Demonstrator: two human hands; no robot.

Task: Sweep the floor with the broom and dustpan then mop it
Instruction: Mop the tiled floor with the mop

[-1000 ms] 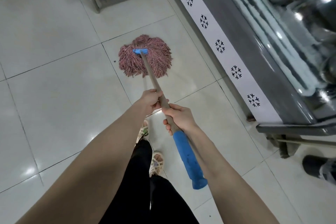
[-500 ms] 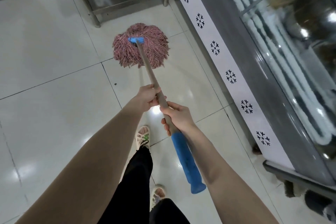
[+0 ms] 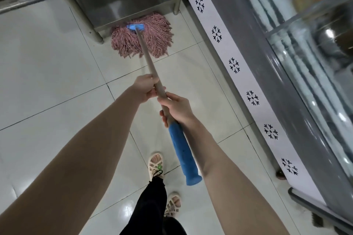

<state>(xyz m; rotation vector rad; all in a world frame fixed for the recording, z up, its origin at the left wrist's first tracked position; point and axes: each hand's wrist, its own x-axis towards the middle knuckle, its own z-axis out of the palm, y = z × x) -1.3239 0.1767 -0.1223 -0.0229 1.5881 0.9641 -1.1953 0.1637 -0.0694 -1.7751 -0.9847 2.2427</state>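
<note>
Head camera, looking down the arms: the mop head (image 3: 158,41) has travelled forward over the floor (image 3: 47,63) since a second ago. Then it lay on open tile. Now it sits at the floor's far edge, against the foot of the steel rack (image 3: 95,34), between the rack's two front legs, its far fringe pushed beneath the bottom rail. The person has stepped after it, one sandalled foot (image 3: 155,164) ahead of the other. I judge that this is the mopping part of the task, with the stroke at the end of its reach, so a pull back or a sideways pass seems due.

Both hands grip the mop handle (image 3: 148,59). The left hand (image 3: 144,89) is higher up the shaft, fingers wrapped round it. The right hand (image 3: 177,108) is just behind, nearly touching the left, fingers curled round the shaft right above the blue grip (image 3: 181,150).

The rail covers how far the strands go under the rack. The right forearm overlaps one side of the blue grip. The tiles shine, but glare and wetness cannot be told apart. The freezer cabinet (image 3: 235,65) runs along the floor's right edge with its snowflake strip; what lies behind its glass is blurred. No broom or dustpan is in view.
</note>
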